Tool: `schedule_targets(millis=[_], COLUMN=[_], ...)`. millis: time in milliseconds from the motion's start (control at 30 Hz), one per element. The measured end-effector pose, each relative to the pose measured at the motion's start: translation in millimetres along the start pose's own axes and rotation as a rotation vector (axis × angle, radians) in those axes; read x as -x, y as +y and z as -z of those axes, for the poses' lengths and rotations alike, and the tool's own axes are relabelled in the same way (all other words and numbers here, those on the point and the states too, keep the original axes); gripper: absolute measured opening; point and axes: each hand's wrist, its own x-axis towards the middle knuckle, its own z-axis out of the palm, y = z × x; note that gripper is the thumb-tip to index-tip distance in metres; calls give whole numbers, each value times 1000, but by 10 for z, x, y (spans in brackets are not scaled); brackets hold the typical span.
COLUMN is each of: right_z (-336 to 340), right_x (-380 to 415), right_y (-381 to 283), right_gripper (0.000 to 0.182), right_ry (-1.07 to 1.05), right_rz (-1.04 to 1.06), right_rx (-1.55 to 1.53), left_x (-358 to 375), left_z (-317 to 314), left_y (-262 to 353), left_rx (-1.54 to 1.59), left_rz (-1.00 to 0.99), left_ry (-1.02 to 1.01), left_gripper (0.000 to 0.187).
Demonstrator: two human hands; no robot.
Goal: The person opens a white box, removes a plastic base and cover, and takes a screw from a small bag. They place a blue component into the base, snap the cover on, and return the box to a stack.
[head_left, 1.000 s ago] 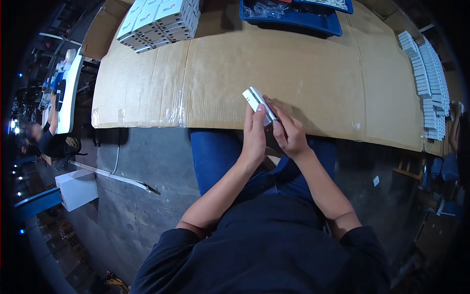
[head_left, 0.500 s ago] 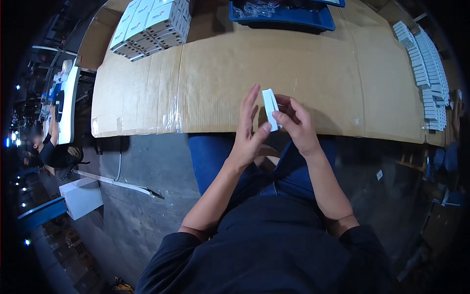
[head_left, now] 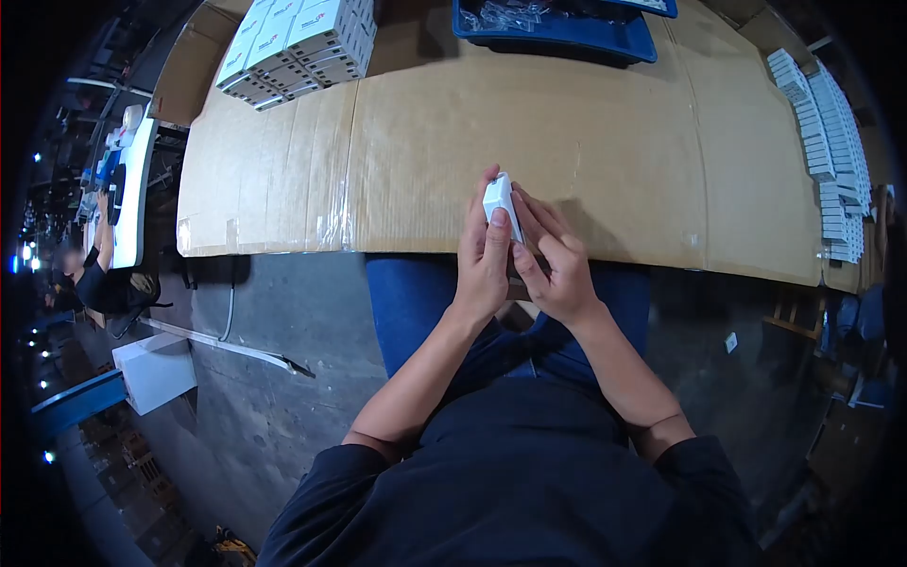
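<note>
A small white box (head_left: 498, 197) is held upright between my two hands, over the front edge of the cardboard-covered table (head_left: 453, 142). My left hand (head_left: 485, 255) grips it from the left, its thumb pressed on the near face and its fingers behind. Against the right side of the box rest the fingers of my right hand (head_left: 557, 263), bent and close together, with the thumb low beside the box's bottom end.
Stacked white boxes (head_left: 293, 47) stand at the back left. A blue tray (head_left: 567, 40) with clear plastic bags is at the back. Rows of small white boxes (head_left: 820, 142) line the right edge. Far left, another person (head_left: 99, 274) sits at a white table (head_left: 137, 189).
My left hand has closed on the white box, which has turned and shifted slightly left. My right hand has moved left and lower, its thumb off the box's face.
</note>
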Motion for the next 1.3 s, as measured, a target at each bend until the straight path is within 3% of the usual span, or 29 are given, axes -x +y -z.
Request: schedule_targets(millis=[400, 500, 633, 733, 767, 967, 1167, 1300], right_z=[-56, -228, -135, -14, -49, -31, -89, 2], right_x=[-12, 19, 71, 16, 57, 94, 43, -21], right_y=[-24, 27, 258, 73, 155, 190, 185, 67], right_gripper=[54, 52, 49, 53, 71, 53, 54, 51], right_ry=[7, 248, 38, -79, -196, -189, -31, 121], right_rz=[-68, -353, -984, -1149, -1103, -1002, -1051, -939], right_rx=[-213, -622, -1118, -1370, -1239, -1270, -1220, -1133], left_x=[19, 32, 55, 57, 54, 72, 51, 42], left_z=[30, 30, 4, -32, -45, -77, -25, -5], left_y=[53, 102, 146, 156, 158, 218, 151, 181], left_rx=[-182, -244, -235, -258, -270, -332, -305, -355], left_rz=[-176, -212, -198, -220, -238, -206, -224, -327], left_ry=[2, 9, -16, -34, -34, -97, -77, -78], left_gripper=[71, 79, 88, 90, 90, 96, 83, 88])
